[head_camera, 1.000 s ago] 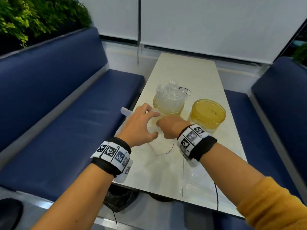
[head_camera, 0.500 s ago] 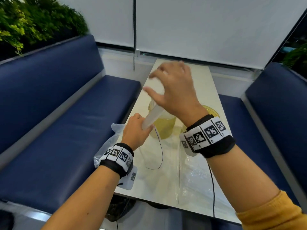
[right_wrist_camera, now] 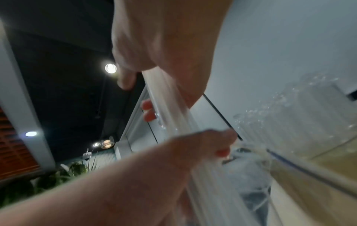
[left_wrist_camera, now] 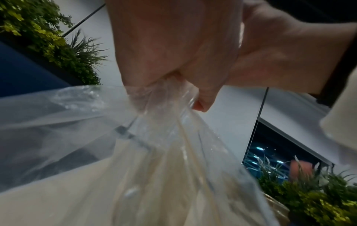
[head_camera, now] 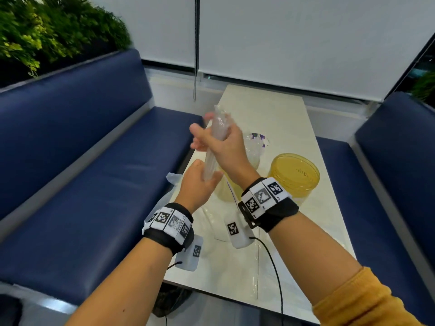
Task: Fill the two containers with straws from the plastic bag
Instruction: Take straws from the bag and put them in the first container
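Note:
A bundle of clear-wrapped straws [head_camera: 210, 161] stands almost upright above the table's left edge. My right hand [head_camera: 217, 143] grips its upper part, with the tip sticking out above the fingers. My left hand [head_camera: 201, 184] holds the mouth of the plastic bag [head_camera: 173, 183] around the bundle's lower end; in the left wrist view the fingers [left_wrist_camera: 173, 61] bunch the clear film [left_wrist_camera: 135, 152]. Behind my right hand stands a yellow container [head_camera: 253, 151] holding several wrapped straws. To its right a second yellow container [head_camera: 295, 175] has a lid on.
The pale table [head_camera: 270, 109] is narrow, with blue benches on the left [head_camera: 106, 184] and right [head_camera: 388, 161]. A blind cord [head_camera: 195, 78] hangs at the far end. Black cables [head_camera: 275, 267] trail from my wrists over the near table edge. Plants [head_camera: 47, 31] sit behind the left bench.
Both hands left the table. My right hand drew the straw bundle up out of the bag and now holds it nearly upright, while my left hand rose with the bag's mouth.

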